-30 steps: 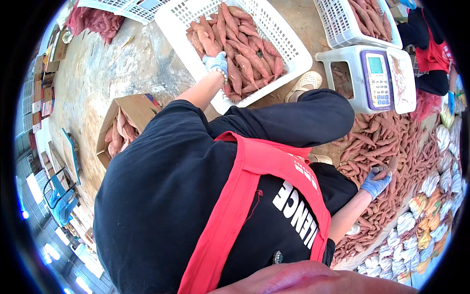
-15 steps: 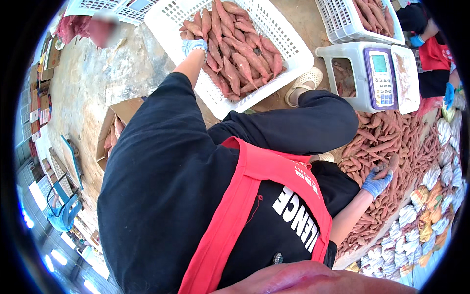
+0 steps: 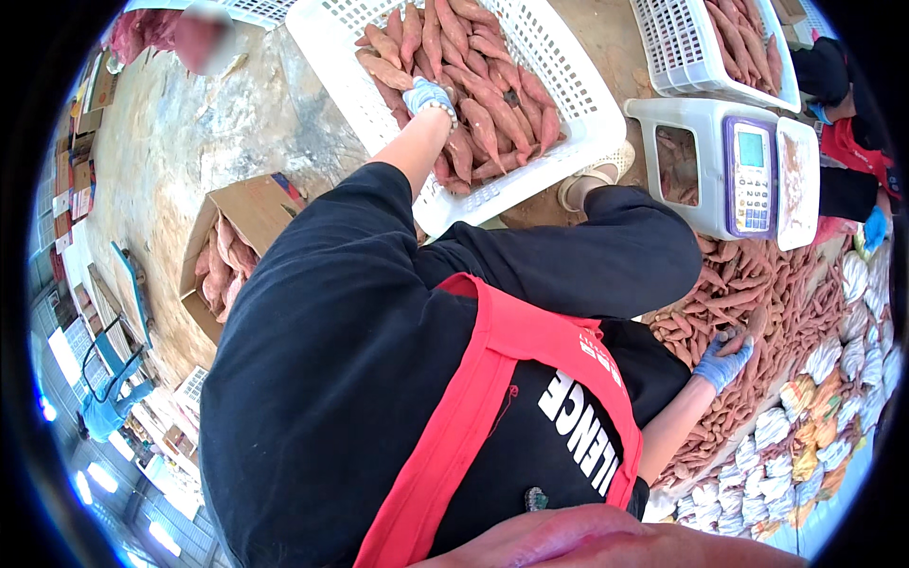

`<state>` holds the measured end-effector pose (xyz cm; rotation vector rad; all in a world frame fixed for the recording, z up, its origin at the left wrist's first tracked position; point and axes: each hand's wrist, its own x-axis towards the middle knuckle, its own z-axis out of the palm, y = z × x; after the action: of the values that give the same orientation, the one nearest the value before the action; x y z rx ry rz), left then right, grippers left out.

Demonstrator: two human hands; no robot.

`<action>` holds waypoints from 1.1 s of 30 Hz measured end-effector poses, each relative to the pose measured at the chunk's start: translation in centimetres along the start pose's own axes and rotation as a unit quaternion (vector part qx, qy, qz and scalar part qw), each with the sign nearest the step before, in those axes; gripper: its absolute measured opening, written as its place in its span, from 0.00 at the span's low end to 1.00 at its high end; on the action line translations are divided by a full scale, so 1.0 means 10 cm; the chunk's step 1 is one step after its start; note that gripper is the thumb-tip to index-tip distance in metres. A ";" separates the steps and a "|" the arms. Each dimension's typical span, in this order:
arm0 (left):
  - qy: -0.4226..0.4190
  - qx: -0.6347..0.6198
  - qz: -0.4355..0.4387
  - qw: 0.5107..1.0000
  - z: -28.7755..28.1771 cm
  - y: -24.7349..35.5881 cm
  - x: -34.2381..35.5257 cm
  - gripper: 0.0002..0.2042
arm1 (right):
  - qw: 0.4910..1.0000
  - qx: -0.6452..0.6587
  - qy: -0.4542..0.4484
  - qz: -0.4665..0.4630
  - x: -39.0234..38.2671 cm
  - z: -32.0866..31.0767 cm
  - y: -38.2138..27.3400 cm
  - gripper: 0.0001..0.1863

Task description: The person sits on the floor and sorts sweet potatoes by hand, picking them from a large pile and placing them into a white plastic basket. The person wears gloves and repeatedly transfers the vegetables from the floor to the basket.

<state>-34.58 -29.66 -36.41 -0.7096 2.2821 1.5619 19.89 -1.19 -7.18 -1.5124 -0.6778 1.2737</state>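
My left hand (image 3: 428, 97), in a light blue glove, reaches into a white plastic crate (image 3: 592, 142) of sweet potatoes. Its fingers are closed at the end of a sweet potato (image 3: 382, 71) that lies across the others. Off to the right, my right hand (image 3: 724, 362), gloved the same way, grips a sweet potato (image 3: 757, 324) above a big heap of sweet potatoes (image 3: 734, 293). Part of that heap is hidden behind my leg and arm.
A white scale (image 3: 753, 175) with a keypad stands right of the crate. Another filled crate (image 3: 677, 71) is behind it, beside a co-worker's gloved hand (image 3: 874, 229). A cardboard box (image 3: 251, 213) of sweet potatoes stands left. White and yellow cloth bundles (image 3: 772, 428) lie lower right.
My left hand has moved right and slightly down within the crate. My right hand stays over the heap, still with its sweet potato. The whole view has shifted a little.
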 end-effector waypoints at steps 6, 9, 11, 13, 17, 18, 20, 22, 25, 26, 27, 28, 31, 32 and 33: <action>-0.176 0.816 0.076 0.545 -0.53 0.64 -0.03 0.16 | 1.000 -0.007 -0.005 0.003 0.03 0.07 0.01 0.17; -0.193 0.830 0.144 0.503 -0.51 0.53 0.01 0.18 | 1.000 -0.009 -0.027 0.011 -0.10 0.13 -0.01 0.16; -0.202 0.814 0.145 0.525 -0.56 0.54 -0.13 0.18 | 0.999 -0.045 -0.007 -0.015 -0.16 0.14 0.00 0.16; -0.210 0.767 0.113 0.596 -0.49 0.72 -0.53 0.17 | 0.997 -0.069 -0.028 -0.030 -0.08 0.03 0.01 0.16; -0.095 -0.129 0.100 0.982 -0.31 0.70 -1.35 0.14 | 0.959 -0.175 -0.169 -0.143 -0.34 0.33 -0.09 0.15; -0.141 -0.143 0.139 0.970 -0.37 0.82 -1.67 0.17 | 0.945 -0.202 -0.203 -0.156 -0.51 0.58 -0.14 0.15; -0.338 -0.185 0.102 0.917 -0.35 1.01 -2.07 0.16 | 0.915 -0.264 -0.247 -0.179 -0.90 1.10 -0.21 0.15; -0.489 -0.161 0.090 0.853 -0.40 1.37 -2.62 0.20 | 0.856 -0.312 -0.325 -0.253 -1.06 1.49 -0.11 0.13; -0.544 -0.275 0.044 0.791 -0.24 1.54 -2.95 0.23 | 0.724 -0.408 -0.445 -0.333 -1.59 2.03 0.10 0.18; -0.557 -0.301 0.029 0.774 -0.19 1.57 -2.96 0.23 | 0.704 -0.364 -0.486 -0.367 -1.73 2.14 0.24 0.17; -0.562 -0.327 0.016 0.760 -0.16 1.59 -2.94 0.24 | 0.669 -0.397 -0.511 -0.366 -1.87 2.24 0.31 0.17; -0.543 -0.367 -0.060 0.753 -0.21 1.61 -2.93 0.24 | 0.675 -0.352 -0.528 -0.376 -1.89 2.24 0.47 0.17; -0.457 -0.323 -0.079 0.825 -0.17 1.33 -2.39 0.22 | 0.624 -0.359 -0.475 -0.506 -1.88 2.18 0.55 0.16; -0.395 -0.284 -0.080 0.870 -0.17 1.23 -2.19 0.23 | 0.644 -0.342 -0.472 -0.496 -1.88 2.14 0.51 0.15; -0.336 -0.241 -0.082 0.907 -0.14 1.11 -1.96 0.25 | 0.663 -0.329 -0.465 -0.486 -1.88 2.09 0.44 0.15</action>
<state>-24.11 -23.08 -17.55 -0.3593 1.3247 1.9221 -5.93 -12.31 -2.88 -0.5406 -2.4374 0.8280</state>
